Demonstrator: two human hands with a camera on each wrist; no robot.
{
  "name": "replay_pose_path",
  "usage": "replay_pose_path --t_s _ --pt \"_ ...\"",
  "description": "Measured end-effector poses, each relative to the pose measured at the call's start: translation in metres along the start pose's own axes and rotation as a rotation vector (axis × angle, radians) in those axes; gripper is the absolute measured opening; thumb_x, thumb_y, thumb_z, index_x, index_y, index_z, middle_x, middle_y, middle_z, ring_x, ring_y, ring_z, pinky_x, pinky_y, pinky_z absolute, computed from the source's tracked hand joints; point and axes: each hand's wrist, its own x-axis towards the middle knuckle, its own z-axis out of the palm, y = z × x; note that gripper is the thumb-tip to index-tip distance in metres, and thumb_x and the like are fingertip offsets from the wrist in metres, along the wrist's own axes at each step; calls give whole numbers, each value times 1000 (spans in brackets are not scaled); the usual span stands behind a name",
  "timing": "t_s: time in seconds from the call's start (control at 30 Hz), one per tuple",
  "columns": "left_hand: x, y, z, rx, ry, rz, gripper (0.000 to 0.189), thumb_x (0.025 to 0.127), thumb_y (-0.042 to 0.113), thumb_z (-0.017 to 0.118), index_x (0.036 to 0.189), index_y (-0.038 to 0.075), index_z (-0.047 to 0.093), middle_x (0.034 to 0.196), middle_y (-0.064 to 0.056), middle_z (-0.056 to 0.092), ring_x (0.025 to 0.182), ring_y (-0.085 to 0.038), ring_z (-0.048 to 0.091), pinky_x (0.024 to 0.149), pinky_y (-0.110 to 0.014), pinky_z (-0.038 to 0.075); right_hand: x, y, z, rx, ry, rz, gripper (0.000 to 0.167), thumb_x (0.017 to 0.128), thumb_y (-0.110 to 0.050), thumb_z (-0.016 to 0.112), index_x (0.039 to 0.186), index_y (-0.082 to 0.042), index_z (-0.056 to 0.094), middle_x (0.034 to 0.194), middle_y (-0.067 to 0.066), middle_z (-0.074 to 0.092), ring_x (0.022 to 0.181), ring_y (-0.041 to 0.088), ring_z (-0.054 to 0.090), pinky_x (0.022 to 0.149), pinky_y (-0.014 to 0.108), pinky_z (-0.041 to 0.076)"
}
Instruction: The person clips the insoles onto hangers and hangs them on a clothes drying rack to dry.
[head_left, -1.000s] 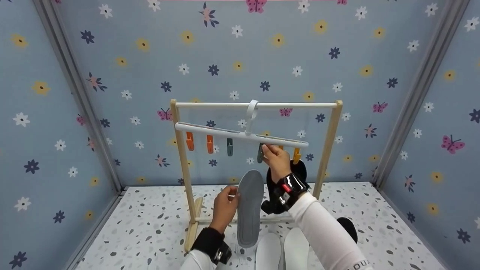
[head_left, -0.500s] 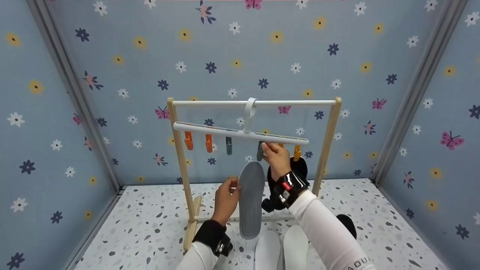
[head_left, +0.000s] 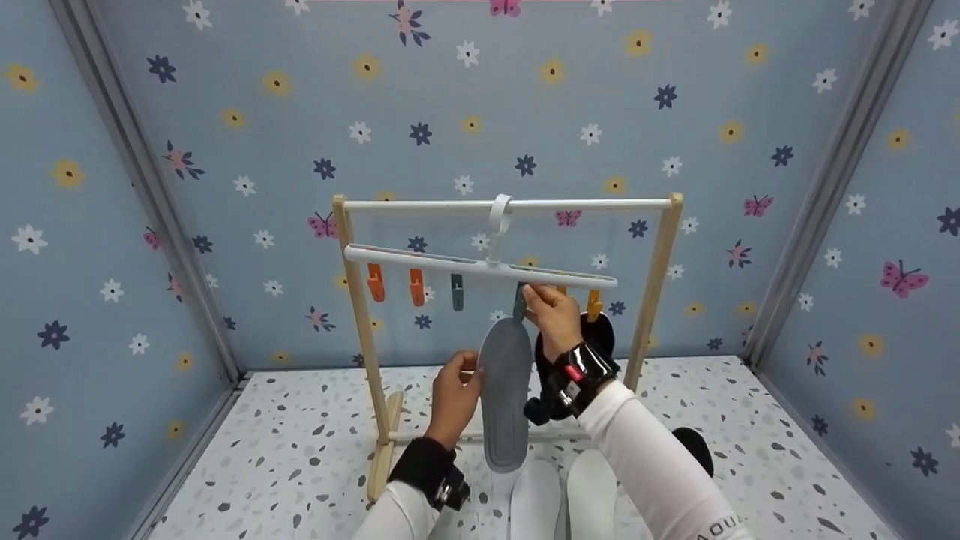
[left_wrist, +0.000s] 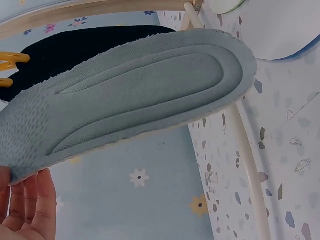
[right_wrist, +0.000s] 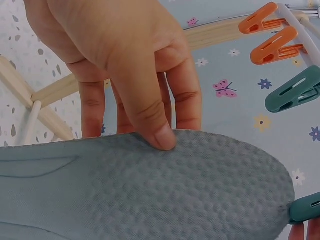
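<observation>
A grey insole (head_left: 504, 397) hangs upright, toe up, in my left hand (head_left: 454, 401), whose thumb and fingers pinch its left edge. With my right hand (head_left: 553, 319) I pinch a dark green clip (head_left: 519, 301) hanging from the white hanger (head_left: 420, 259). In the right wrist view the green clip (right_wrist: 307, 207) meets the insole's toe edge, and my right fingertips (right_wrist: 312, 231) show just below it. The left wrist view gives the insole's heel end (left_wrist: 150, 90) with its stitched outline. Behind my right hand a black insole (head_left: 598, 331) hangs from a yellow clip (head_left: 594, 306).
The hanger tilts down to the right on a wooden rack (head_left: 657, 277). Two orange clips (head_left: 416, 288) and another green clip (head_left: 457, 292) hang at left. White insoles (head_left: 591, 491) lie on the speckled tabletop (head_left: 300, 450), and a black piece (head_left: 694, 450) lies at right.
My left hand has raised the grey insole, and its toe now reaches the green clip. My right hand has stayed at that clip.
</observation>
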Motion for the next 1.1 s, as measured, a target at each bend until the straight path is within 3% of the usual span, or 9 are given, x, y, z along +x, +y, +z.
replay_pose_path --t_s 0.2,0.47,0.7,0.9,1.1 --pt "3 6 2 10 -12 -40 13 93 8 57 105 6 63 99 -8 63 87 -19 57 76 -33 47 -3 -2 0 -29 -2 8 32 91 -3 60 119 10 58 113 15 64 92 12 59 85 36 51" --pt "6 12 4 0 -20 -39 15 93 8 57 107 5 63 100 -9 64 83 -19 58 71 -31 50 -4 -4 0 -54 1 10 31 91 -4 60 119 9 59 118 19 62 90 9 58 76 26 50" --pt "7 14 3 29 -7 11 14 92 6 57 104 3 62 96 -9 64 86 -20 59 77 -34 48 -5 1 -2 -65 -4 -27 31 90 -4 61 118 11 59 111 14 66 88 7 58 78 25 49" --pt "8 13 3 16 -20 -7 15 93 7 57 106 3 62 97 -9 63 87 -21 59 77 -35 48 -4 3 -3 -45 -18 -59 30 90 -2 60 116 14 59 101 7 67 83 4 57 79 23 48" --pt "9 12 2 19 -18 -47 17 92 9 58 108 3 62 99 -9 64 88 -20 59 78 -35 49 -4 5 -5 -60 -78 -94 33 92 -2 58 120 15 55 118 21 62 94 6 59 89 27 47"
